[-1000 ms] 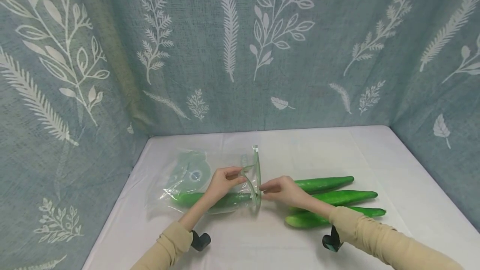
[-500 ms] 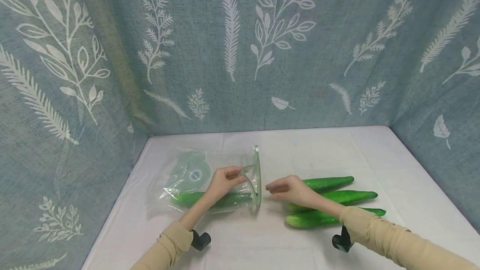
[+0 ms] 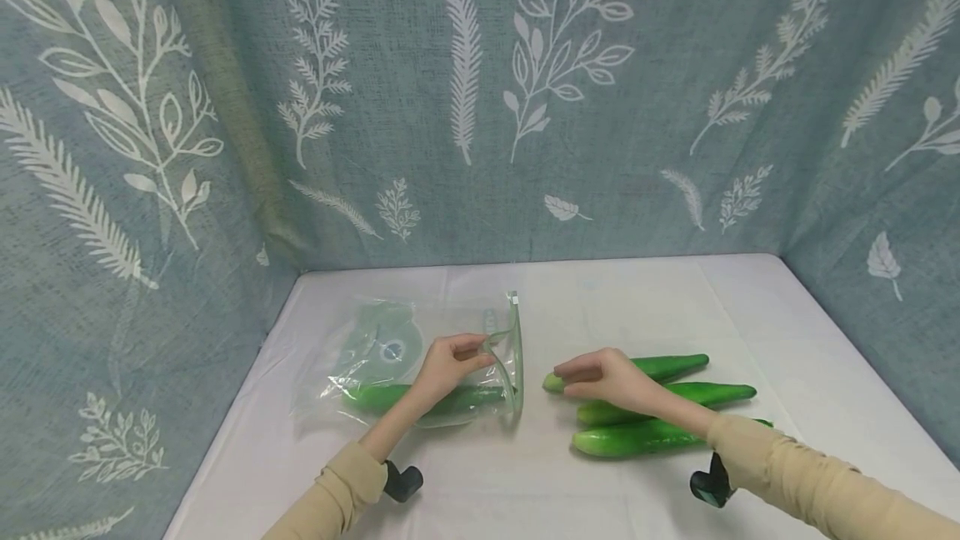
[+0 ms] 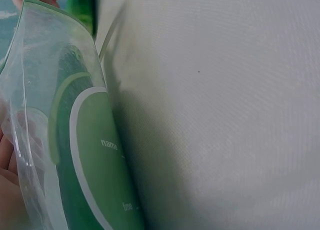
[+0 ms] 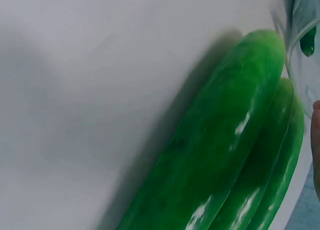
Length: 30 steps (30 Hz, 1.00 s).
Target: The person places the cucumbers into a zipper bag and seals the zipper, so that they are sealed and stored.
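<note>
My left hand (image 3: 446,367) pinches the upper edge of a clear zip bag (image 3: 457,319), near its green-rimmed mouth, which gapes to the right. Inside the bag lies a long green cucumber (image 3: 375,397). In the left wrist view the bag (image 4: 95,155), printed green with "name", hides part of the fingers. My right hand (image 3: 607,377) hovers over the loose cucumbers with fingers loosely bent and nothing held. These are a far cucumber (image 3: 675,365), a middle cucumber (image 3: 712,392) and a near cucumber (image 3: 630,440). The right wrist view shows the near cucumber (image 5: 210,130) close up.
A white cloth (image 3: 495,494) covers the table. A blue-green curtain (image 3: 480,107) with white leaf prints hangs behind it and along both sides. Each wrist wears a dark camera mount, such as the left mount (image 3: 403,483).
My right hand has drawn away from the bag's mouth, moving right until it is over the loose cucumbers. The left hand and the bag have stayed put.
</note>
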### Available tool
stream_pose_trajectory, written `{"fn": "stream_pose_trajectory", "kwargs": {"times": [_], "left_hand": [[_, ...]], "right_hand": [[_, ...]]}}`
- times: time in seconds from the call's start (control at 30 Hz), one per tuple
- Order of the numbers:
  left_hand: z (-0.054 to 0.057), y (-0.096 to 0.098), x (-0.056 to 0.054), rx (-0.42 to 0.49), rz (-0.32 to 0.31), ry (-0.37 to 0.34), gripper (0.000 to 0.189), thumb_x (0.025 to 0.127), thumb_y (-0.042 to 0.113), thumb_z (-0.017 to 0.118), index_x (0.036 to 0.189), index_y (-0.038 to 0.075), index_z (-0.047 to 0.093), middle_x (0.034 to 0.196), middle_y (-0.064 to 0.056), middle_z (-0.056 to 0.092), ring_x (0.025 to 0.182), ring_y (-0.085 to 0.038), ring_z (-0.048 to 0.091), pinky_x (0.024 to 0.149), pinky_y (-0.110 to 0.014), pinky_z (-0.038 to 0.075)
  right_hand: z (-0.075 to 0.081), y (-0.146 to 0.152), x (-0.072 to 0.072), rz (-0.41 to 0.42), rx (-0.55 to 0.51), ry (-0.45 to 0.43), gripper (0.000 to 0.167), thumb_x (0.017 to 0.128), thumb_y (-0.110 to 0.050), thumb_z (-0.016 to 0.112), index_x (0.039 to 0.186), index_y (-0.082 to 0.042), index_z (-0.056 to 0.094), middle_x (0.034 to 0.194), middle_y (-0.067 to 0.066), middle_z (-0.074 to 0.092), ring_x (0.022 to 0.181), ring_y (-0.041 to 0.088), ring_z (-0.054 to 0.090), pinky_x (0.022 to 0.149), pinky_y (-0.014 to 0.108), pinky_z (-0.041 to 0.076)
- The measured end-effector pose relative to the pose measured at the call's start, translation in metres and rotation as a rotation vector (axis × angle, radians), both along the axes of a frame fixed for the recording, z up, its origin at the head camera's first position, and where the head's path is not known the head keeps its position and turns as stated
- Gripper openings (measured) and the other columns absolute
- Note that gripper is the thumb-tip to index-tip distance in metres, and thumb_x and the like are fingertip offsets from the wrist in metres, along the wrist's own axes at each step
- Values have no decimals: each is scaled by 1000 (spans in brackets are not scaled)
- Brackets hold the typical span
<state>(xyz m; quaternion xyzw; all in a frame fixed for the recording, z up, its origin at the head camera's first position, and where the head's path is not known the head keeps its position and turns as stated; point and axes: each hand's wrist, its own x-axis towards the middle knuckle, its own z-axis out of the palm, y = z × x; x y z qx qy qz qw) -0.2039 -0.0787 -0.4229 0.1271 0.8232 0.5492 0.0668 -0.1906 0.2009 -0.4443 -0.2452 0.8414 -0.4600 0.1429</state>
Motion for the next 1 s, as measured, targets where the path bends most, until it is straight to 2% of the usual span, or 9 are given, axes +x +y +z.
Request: {"fn": "stream_pose_trajectory", "kwargs": {"times": [0.33, 0.6, 0.77, 1.0], "left_hand": [[-5, -1, 0, 30, -11, -3, 34, 84, 5, 69, 115, -9, 62, 114, -25, 66, 106, -37, 65, 90, -39, 55], [-3, 0, 2, 13, -2, 1, 34, 85, 7, 69, 115, -8, 62, 114, -24, 66, 106, -37, 65, 90, -38, 55], [-6, 0, -1, 8, -17, 16, 34, 85, 6, 68, 115, -9, 62, 114, -25, 66, 105, -37, 65, 89, -38, 56], [-36, -3, -18, 33, -15, 12, 36, 85, 9, 70, 116, -6, 63, 116, -22, 66, 106, -35, 65, 90, -39, 55]], "right_hand": [[0, 25, 2, -34, 19, 23, 38, 89, -23, 66, 120, -2, 64, 120, 15, 66, 108, 29, 65, 84, 18, 54], [0, 43, 2, -77, 48, 60, 39, 89, -23, 66, 120, 0, 63, 119, 16, 66, 109, 30, 64, 84, 18, 54], [0, 53, 2, -104, 53, 65, 41, 89, -23, 67, 121, 2, 62, 118, 17, 66, 108, 31, 64, 84, 20, 55], [-1, 66, 0, -132, 69, 102, 43, 89, -25, 66, 121, 2, 61, 118, 18, 66, 104, 25, 67, 82, 21, 56]]}}
